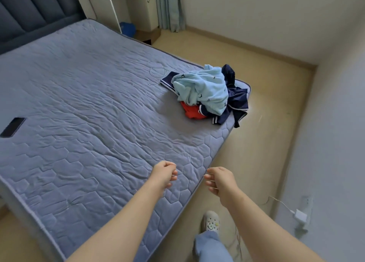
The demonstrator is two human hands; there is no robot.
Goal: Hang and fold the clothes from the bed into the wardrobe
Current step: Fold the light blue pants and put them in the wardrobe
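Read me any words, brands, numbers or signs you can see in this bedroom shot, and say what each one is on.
No text can be read in this view.
Light blue garment: small dark printed marks, too small to tell as letters.
Phone: screen dark, nothing shown.
Shoe: charms, too blurred to read.
Charger: plain white, no label visible.
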